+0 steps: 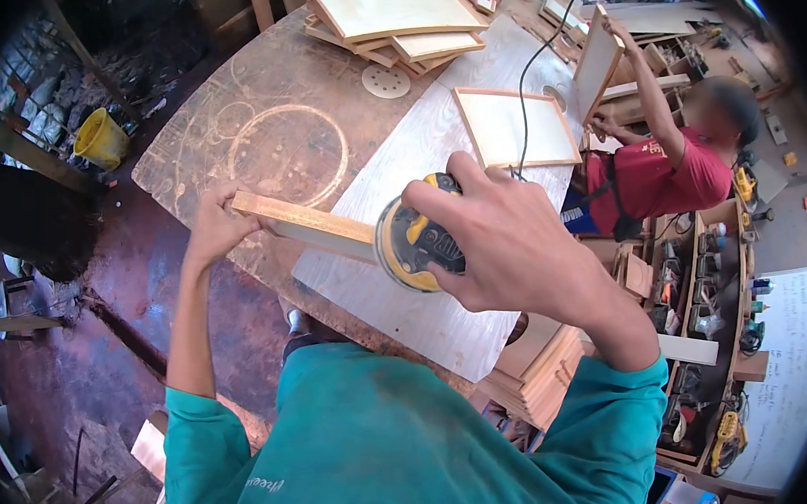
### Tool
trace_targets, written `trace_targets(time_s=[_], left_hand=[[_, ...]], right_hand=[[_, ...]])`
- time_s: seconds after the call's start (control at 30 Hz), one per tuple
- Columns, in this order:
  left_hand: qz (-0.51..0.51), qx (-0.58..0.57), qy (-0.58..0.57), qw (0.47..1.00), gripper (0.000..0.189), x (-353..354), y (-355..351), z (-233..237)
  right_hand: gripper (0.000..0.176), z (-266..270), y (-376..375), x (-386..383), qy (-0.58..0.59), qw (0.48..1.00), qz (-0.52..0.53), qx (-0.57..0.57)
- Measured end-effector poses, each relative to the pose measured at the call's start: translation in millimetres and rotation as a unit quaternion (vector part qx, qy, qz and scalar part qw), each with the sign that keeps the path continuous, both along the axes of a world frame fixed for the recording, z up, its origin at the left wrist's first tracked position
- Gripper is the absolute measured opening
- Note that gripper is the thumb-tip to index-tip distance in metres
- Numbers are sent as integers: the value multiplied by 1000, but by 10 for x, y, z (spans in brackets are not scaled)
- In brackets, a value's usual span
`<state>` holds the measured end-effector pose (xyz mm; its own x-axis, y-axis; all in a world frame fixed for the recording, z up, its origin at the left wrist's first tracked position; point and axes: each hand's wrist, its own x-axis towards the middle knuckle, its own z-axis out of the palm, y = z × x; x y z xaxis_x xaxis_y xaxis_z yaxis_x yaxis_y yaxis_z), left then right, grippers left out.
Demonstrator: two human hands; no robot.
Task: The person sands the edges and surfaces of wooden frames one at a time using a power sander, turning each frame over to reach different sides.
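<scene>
My right hand (pixel 502 239) is wrapped round a yellow and black orbital sander (pixel 417 241). The sander's round pad is tilted against the right end of a wooden frame (pixel 306 224), which stands on edge with its narrow side facing up. At the frame's left end, my left hand (pixel 220 230) grips the corner between thumb and fingers. Beneath lies a worktable (pixel 198 164) with a pale grained board (pixel 380 320) on it. A black power cord (pixel 525 81) runs away from near the sander toward the far side.
Beyond my hands lie a shallow framed panel (pixel 517 127), a stack of framed panels (pixel 399 11) and a round sanding disc (pixel 385 81). A co-worker in a red shirt (pixel 658 170) holds another panel (pixel 595 62) upright. Tool shelves (pixel 694 324) stand right; a yellow bucket (pixel 101 138) stands left.
</scene>
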<state>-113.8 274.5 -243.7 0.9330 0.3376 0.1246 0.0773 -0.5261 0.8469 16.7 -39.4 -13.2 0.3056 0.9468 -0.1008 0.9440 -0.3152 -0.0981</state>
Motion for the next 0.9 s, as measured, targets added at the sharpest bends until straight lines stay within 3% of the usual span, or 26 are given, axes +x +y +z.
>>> trace_targets(time_s=[0.07, 0.17, 0.3, 0.47, 0.6, 0.67, 0.77, 0.83, 0.9], left_hand=[[-35, -313, -105, 943, 33, 88, -144, -280], [4, -249, -129, 960, 31, 77, -222, -506], [21, -254, -95, 962, 32, 24, -373, -339], [-28, -254, -194, 947, 36, 87, -464, -184], [-3, -308, -130, 942, 41, 91, -522, -199], [-38, -230, -206, 951, 44, 128, -560, -255], [-42, -281, -230, 931, 46, 187, -621, -328], [-6, -282, -233, 931, 38, 197, -663, -331], [-58, -283, -167, 943, 27, 174, -624, -364]], right_hand=[[61, 13, 55, -26, -3, 1000, 9, -4], [60, 69, 218, -83, 14, 999, -1, -36], [55, 71, 519, -117, 15, 999, -17, -28], [55, 79, 949, -254, -7, 999, 22, -28], [54, 65, 1305, -312, 6, 998, 43, -34], [54, 81, 1420, -386, -5, 998, 54, -45], [55, 89, 1507, -396, -12, 996, 64, -55], [55, 91, 1467, -344, -7, 996, 59, -63], [52, 84, 1381, -293, -15, 996, 61, -56]])
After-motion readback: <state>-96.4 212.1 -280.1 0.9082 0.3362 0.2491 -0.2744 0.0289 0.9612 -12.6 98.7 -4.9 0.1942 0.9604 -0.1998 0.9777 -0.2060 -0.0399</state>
